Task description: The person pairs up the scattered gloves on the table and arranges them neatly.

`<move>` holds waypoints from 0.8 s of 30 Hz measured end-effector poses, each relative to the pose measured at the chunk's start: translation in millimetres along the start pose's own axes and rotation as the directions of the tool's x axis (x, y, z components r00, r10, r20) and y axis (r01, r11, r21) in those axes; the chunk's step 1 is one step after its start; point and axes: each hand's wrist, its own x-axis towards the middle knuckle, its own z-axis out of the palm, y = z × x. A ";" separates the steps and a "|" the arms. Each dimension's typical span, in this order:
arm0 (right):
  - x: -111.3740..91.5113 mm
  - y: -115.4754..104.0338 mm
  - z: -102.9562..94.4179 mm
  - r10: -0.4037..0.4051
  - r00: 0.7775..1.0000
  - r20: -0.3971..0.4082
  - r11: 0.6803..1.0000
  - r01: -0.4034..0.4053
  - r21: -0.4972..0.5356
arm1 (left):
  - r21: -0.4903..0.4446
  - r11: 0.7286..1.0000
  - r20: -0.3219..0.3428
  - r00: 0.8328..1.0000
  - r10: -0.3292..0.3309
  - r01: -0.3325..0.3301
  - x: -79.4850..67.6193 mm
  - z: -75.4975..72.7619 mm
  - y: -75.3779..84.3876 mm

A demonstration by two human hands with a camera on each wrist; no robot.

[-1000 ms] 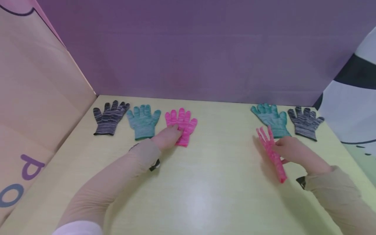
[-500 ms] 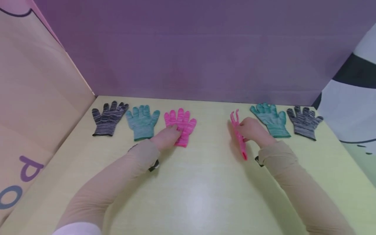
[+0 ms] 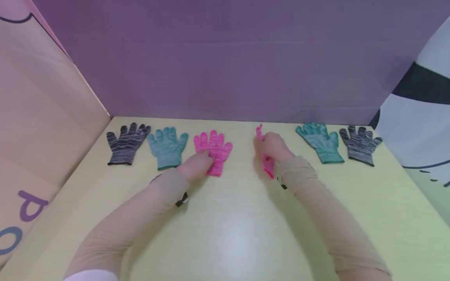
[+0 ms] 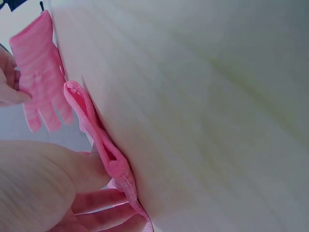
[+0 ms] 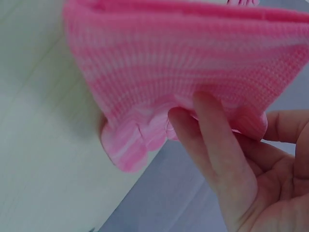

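Note:
A pink striped knit glove (image 3: 219, 146) lies flat left of the table's middle, fingers away from me, cuff toward me. My left hand (image 3: 197, 164) rests on its palm and thumb-free side; in the left wrist view my fingers (image 4: 104, 203) stretch out along the glove. To the right, my right hand (image 3: 275, 145) pinches a second pink glove (image 3: 268, 167), held on edge close over the table. Up close in the right wrist view, this glove (image 5: 159, 63) has its cuff opening at the top and its fingers hanging down, with my fingertips (image 5: 207, 108) against the knit.
Left of the flat pink glove lie a teal glove (image 3: 168, 147) and a dark grey striped glove (image 3: 127, 144). Another teal glove (image 3: 322, 143) and grey glove (image 3: 361, 145) lie at the right back. A purple wall panel (image 3: 225, 58) rises behind the pale table (image 3: 218, 234).
My right hand has carried its pink glove leftward and away from me, from beside the right teal glove to near the flat pink one. My left hand has stayed on its glove.

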 end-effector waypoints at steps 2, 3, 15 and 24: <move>2.0 -7.1 5.3 0.004 1.000 -0.006 1.000 -0.004 -0.003 | -0.012 1.000 0.016 1.000 -0.010 0.010 0.0 -0.5 0.2; 2.8 -11.0 7.7 0.009 1.000 -0.006 1.000 -0.009 -0.006 | -0.009 1.000 0.022 1.000 -0.009 0.010 -0.2 -0.9 0.2; 4.0 -26.9 25.3 -0.067 0.998 -0.003 0.990 0.066 -0.121 | 0.024 1.000 0.039 0.999 -0.015 0.014 -1.2 -2.8 1.8; -1.0 -14.2 25.5 -0.190 0.980 0.055 0.954 0.197 -0.224 | 0.015 1.000 0.022 1.000 -0.007 0.007 -2.7 -3.7 2.1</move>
